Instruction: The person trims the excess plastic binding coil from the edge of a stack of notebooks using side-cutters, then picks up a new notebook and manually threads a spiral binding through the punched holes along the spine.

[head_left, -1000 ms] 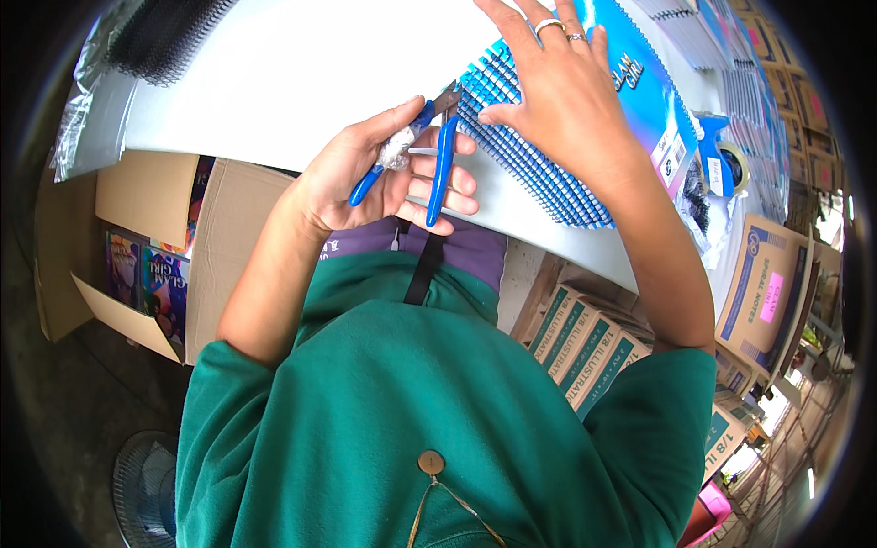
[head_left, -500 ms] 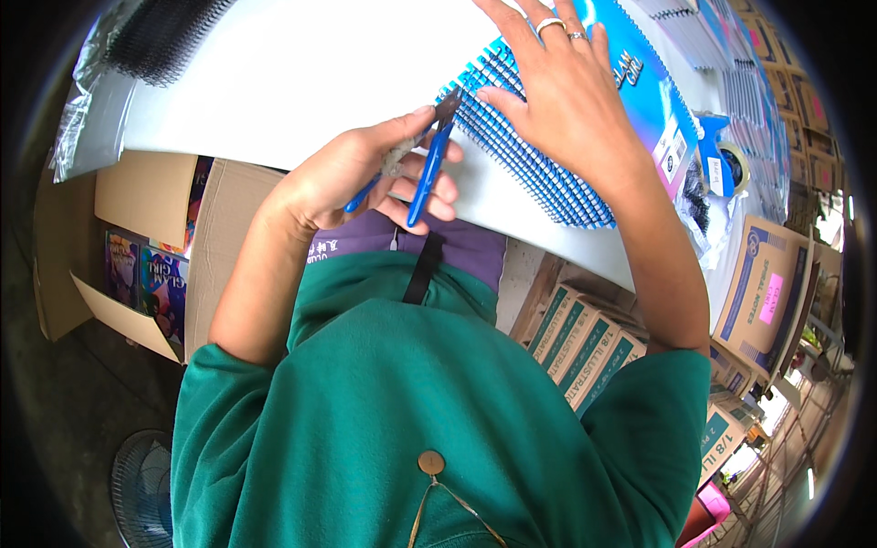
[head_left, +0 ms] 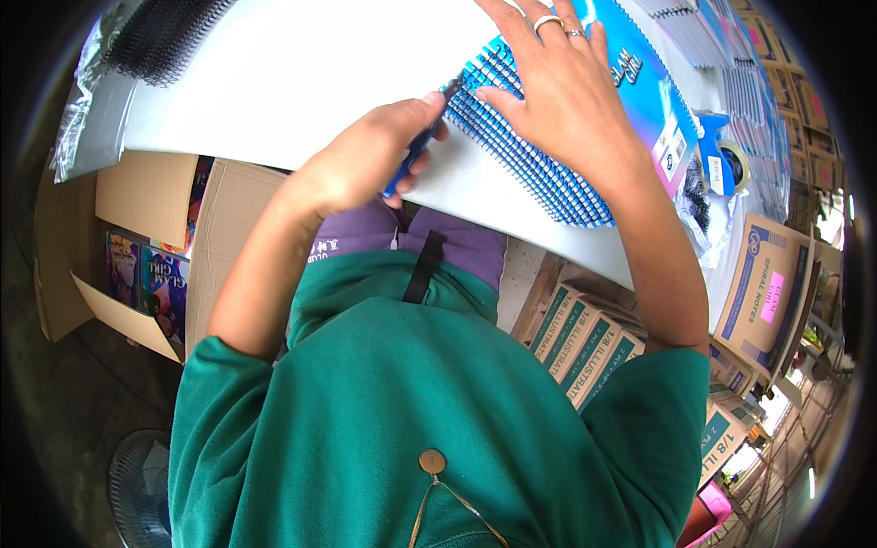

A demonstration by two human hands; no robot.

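My left hand (head_left: 370, 151) is closed around a pair of blue-handled pliers (head_left: 453, 87). Their dark jaws touch the end of a spiral binding at the left corner of a stack of blue spiral notebooks (head_left: 665, 114); whether they grip the wire is too small to tell. The coils lie in rows along the edge nearest me. Flat on the top notebook rests my right hand (head_left: 575, 114), its fingers spread and two rings on them. It covers part of the cover and of the bindings.
Black spiral coils (head_left: 164, 41) lie at the white table's far left beside clear plastic. An open carton (head_left: 237, 228) of colourful notebooks stands below. A blue tape dispenser (head_left: 715, 155) is right of the stack, near more notebooks (head_left: 744, 91). Cartons (head_left: 763, 292) stand right; a fan (head_left: 137, 484) lower left.
My left hand has closed the pliers' handles, which were spread apart, and has moved slightly up and right, turning over the tool. The right hand stays on the notebooks.
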